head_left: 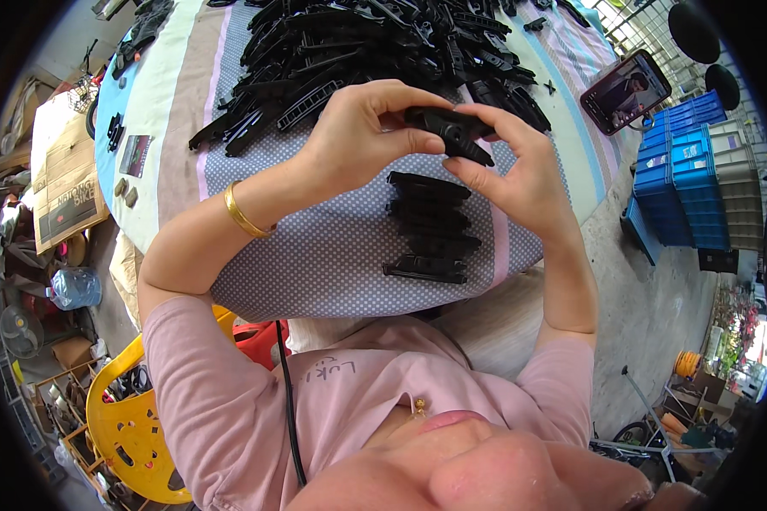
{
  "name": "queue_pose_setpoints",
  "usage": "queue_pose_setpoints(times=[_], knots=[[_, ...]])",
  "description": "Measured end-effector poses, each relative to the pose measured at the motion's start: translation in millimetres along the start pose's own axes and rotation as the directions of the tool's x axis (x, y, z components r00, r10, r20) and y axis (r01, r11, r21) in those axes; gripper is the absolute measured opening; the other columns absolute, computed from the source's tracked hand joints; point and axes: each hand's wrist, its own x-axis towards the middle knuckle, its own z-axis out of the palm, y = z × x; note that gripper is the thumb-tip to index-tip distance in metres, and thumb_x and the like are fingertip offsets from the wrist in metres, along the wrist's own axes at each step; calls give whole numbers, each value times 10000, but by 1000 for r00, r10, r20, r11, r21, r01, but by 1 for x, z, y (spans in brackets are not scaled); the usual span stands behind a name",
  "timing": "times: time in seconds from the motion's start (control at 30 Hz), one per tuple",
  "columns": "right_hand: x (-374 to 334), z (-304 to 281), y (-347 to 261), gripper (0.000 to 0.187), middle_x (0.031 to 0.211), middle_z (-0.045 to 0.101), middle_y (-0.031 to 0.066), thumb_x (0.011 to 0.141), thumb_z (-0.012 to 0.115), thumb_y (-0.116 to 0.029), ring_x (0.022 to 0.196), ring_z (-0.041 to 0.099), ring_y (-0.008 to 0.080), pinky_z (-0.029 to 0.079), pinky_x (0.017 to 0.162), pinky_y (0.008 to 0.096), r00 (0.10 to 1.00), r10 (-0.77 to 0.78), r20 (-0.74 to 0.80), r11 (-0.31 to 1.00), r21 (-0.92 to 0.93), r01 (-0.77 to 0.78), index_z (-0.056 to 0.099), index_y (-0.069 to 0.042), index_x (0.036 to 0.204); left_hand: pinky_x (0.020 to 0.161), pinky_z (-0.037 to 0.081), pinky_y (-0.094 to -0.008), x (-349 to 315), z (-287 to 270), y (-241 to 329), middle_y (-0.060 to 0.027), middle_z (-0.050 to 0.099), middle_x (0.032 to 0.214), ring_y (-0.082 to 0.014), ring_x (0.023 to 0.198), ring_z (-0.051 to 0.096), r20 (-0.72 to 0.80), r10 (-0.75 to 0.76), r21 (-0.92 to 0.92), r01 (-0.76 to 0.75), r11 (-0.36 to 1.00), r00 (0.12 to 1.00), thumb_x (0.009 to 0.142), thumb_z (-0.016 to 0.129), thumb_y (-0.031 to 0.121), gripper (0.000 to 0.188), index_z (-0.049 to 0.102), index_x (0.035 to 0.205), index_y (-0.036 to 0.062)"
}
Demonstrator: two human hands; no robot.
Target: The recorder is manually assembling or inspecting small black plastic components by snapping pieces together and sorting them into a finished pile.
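Both of my hands hold one black plastic part (454,130) above the table, with a round raised detail on its middle. My left hand (368,129), with a gold bangle at the wrist, pinches its left end between thumb and fingers. On the other end, the thumb and fingers of my right hand (520,166) are closed. Just below, a short column of similar black plastic parts (430,223) lies on the dotted cloth. Beyond my hands spreads a large heap of long black plastic parts (315,64).
A striped and dotted cloth covers the round table (307,255). At its right edge stands a phone (626,91) with a lit screen. Blue crates (686,175) are stacked on the right. A yellow chair (136,426) and a water bottle (75,288) are at the left.
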Motion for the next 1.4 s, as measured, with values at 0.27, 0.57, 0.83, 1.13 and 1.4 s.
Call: queue_pose_setpoints(times=[0.27,0.57,0.83,1.13,1.4], knots=[[-7,3,0,346,834,648,138,701,738,-127,770,640,215,487,659,293,985,-155,-75,964,-229,134,605,7,991,728,494,-208,0,0,4,-35,570,900,-94,789,568,23,187,218,-188,958,982,716,692,-18,330,622,1038,3],[-3,-3,15,255,830,608,116,779,647,-201,756,583,247,448,658,301,941,-49,334,956,-257,141,629,9,925,695,476,-274,18,-50,6,-87,566,905,-173,773,544,76,123,690,-142,710,989,707,734,240,387,609,995,13],[10,-3,43,291,992,579,117,812,609,-224,854,569,277,460,747,345,988,-132,-82,799,-599,57,619,-20,1021,780,444,-315,4,-38,2,-75,511,868,-238,899,492,110,-14,960,-102,261,994,687,714,174,228,642,842,24],[10,-3,48,240,846,612,109,729,673,-132,787,584,277,471,707,346,995,-49,-83,810,-586,-9,620,-21,936,734,503,-339,7,-14,2,-126,580,892,-267,817,590,-16,76,669,-46,742,997,769,654,187,266,554,912,-14],[9,-7,25,251,876,621,83,737,638,-38,845,605,177,478,745,269,980,-20,-199,959,-282,-37,603,-28,985,654,503,-251,12,-11,-11,-74,590,754,-138,715,596,-146,-59,140,80,987,987,827,649,246,361,545,1014,-45]])
